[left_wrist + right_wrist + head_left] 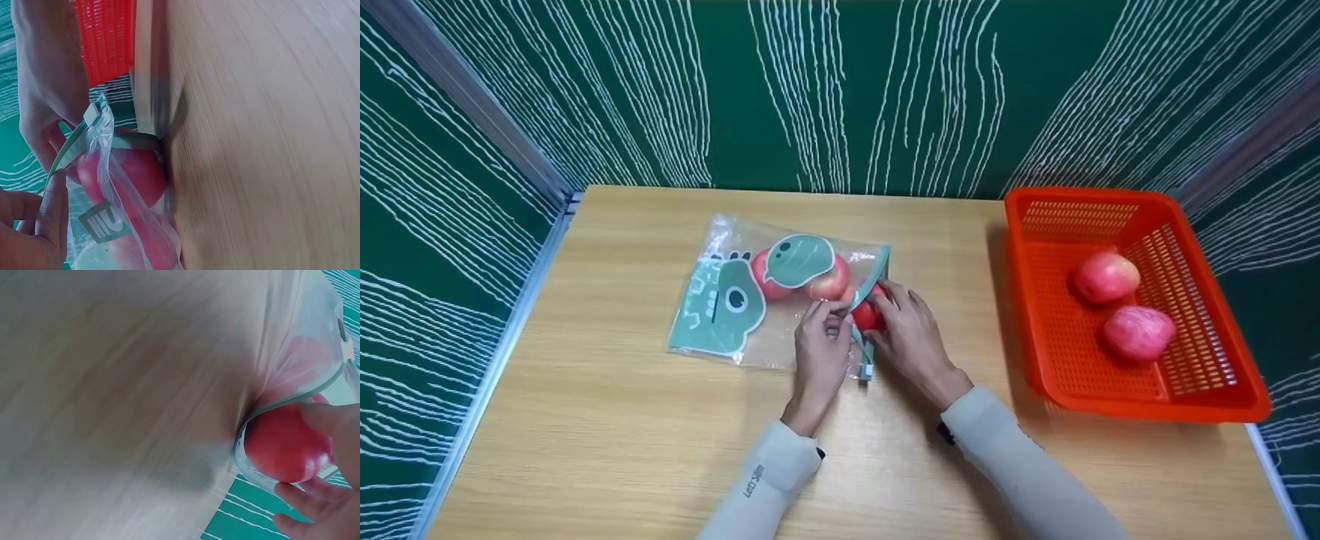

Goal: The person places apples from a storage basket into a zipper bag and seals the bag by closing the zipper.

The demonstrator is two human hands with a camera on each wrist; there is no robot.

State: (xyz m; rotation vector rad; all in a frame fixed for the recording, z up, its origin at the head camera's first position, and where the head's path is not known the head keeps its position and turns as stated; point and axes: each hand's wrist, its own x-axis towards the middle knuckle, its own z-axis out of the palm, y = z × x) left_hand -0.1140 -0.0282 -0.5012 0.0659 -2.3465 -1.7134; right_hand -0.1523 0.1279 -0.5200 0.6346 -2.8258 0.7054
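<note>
A clear zip bag [780,330] with green cartoon prints lies on the table, several red apples showing through it. At its right end the mouth is parted, edged by a green zip strip with a white slider [91,114]. My left hand [821,345] pinches the upper edge of that mouth between thumb and fingers. An apple [289,441] sits in the opening, partly inside the bag. Thumb and fingers of my right hand [913,334] hold this apple from the right; the right wrist view shows the thumb on top of it.
An orange plastic basket [1035,330] stands on the right of the wooden table [607,420], with two apples [1140,334] inside. Green walls with white wavy lines [855,97] rise behind the table and on both sides.
</note>
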